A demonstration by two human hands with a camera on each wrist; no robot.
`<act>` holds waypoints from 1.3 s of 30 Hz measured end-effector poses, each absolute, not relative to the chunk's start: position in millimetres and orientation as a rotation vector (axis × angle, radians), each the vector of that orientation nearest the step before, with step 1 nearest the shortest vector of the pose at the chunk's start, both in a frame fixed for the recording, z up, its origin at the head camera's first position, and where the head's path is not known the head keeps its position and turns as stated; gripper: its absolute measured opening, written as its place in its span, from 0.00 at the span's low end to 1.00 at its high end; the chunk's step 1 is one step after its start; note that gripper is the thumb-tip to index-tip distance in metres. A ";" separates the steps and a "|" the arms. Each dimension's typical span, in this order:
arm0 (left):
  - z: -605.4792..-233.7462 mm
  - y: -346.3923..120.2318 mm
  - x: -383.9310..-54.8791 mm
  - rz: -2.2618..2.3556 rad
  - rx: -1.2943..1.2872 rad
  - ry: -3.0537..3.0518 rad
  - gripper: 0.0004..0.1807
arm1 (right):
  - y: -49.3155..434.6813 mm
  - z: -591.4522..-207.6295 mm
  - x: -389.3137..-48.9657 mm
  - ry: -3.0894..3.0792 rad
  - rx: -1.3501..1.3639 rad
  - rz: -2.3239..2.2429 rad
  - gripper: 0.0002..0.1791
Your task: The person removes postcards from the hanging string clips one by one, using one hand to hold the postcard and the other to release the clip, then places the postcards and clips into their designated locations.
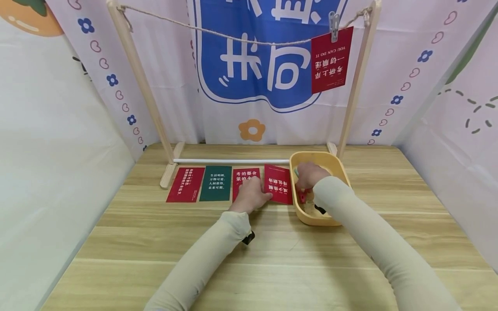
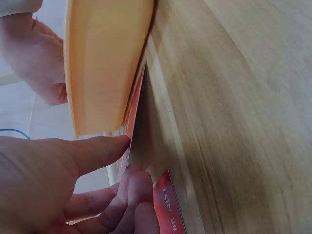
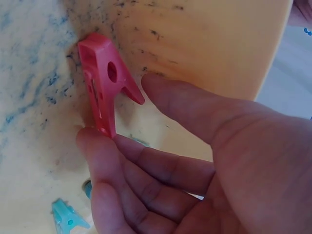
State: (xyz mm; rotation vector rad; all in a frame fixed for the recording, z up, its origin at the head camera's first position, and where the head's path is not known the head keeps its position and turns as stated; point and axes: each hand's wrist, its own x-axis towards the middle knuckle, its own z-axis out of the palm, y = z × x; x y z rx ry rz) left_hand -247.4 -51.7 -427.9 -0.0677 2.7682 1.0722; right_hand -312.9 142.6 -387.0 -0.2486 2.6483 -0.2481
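My left hand (image 1: 250, 195) is over the row of cards, thumb and fingertips at the left edge of a red card (image 1: 279, 181). In the left wrist view it seems to pinch that card's edge (image 2: 136, 105), which looks slightly raised over a shadow. Beneath its fingers lies another red card (image 2: 169, 207), partly hidden. Inside the yellow tub (image 1: 328, 222) is my right hand (image 1: 311, 175). Its thumb and fingers stand apart around a red clothespin (image 3: 102, 80); an index fingertip meets the pin's lower end, while the thumb is just short of it.
A mint clothespin (image 3: 67, 218) also lies in the tub. Left of the hands lie a green card (image 1: 215, 183) and a red card (image 1: 186, 185). Behind stands a wooden frame (image 1: 355, 82) with a rope (image 1: 218, 33), where a grey clothespin (image 1: 333, 26) holds a red card (image 1: 330, 65).
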 end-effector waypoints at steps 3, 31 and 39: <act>-428.3 -50.2 -246.6 0.998 -0.057 2.823 0.13 | 142.3 -387.5 -313.4 2.640 -0.249 -0.248 0.04; -429.3 -46.1 -245.7 0.743 -0.023 2.954 0.23 | 142.5 -387.6 -315.6 2.644 -0.246 -0.233 0.04; -427.2 -51.3 -244.3 0.785 0.016 2.934 0.14 | 142.8 -384.7 -315.3 2.621 -0.231 -0.244 0.04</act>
